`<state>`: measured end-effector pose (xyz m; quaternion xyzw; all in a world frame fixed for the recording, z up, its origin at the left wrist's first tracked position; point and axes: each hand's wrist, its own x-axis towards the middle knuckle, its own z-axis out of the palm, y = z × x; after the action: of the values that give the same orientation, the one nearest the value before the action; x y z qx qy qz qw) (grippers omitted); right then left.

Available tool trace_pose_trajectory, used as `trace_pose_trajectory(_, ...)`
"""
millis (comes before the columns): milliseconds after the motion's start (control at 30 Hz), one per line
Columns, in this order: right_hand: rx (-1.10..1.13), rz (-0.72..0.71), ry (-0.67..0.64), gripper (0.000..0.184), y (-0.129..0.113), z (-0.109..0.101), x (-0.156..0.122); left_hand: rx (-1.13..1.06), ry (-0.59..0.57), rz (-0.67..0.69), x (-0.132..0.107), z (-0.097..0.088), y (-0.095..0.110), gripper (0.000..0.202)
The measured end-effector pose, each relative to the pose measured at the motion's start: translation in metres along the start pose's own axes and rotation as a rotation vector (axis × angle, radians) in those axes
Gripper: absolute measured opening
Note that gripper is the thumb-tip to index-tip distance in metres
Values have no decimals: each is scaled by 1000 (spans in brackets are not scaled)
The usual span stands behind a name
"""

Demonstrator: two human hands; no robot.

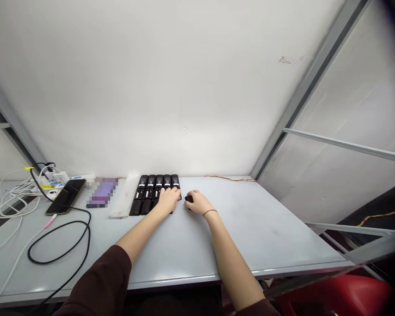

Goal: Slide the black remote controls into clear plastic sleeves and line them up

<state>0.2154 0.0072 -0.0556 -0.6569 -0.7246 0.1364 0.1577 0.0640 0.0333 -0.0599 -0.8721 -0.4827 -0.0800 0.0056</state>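
Several black remote controls (151, 195) with white labels lie side by side in two rows on the grey table (266, 237). My left hand (167, 199) rests on the right end of these rows, its fingers over the nearest remotes. I cannot tell whether it grips one. My right hand (197, 202) sits just to the right of them, curled over a small black object (188, 199). Most of that object is hidden by my fingers, and its exact kind is unclear.
A black smartphone (66, 196) and a white power strip (52, 180) with plugged-in cables lie at the left. Beside them are a blurred purple item (102, 193) and a translucent plastic sleeve (123, 197). A thin orange wire (230, 178) runs along the back wall.
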Motion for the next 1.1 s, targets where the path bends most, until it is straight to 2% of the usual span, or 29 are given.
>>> trace_pose_trajectory(233, 22, -47, -113, 46, -7, -6, -9, 16, 24, 26, -1, 0, -3, 22)
trace_pose_trajectory(367, 27, -40, -146, 52, -9, -6, -13, -20, 54, 47, -8, -9, -8, 26)
trace_pose_trajectory(633, 113, -161, -196, 54, -19, -9, -19, -167, 126, -74, -41, -30, -44, 33)
trace_pose_trajectory(733, 115, -180, -151, 44, -24, -4, -18, -183, 122, -93, -57, -26, -49, 34)
trace_pose_trajectory(833, 98, -186, -105, 36, -28, 0, -16, -164, 89, -127, -68, -16, -43, 43)
trace_pose_trajectory(967, 106, -178, -81, 33, -27, 2, -13, -180, -2, -179, -75, -6, -34, 53)
trace_pose_trajectory(1100, 112, -174, -83, 35, -25, 2, -13, -180, -27, -212, -78, -7, -31, 55)
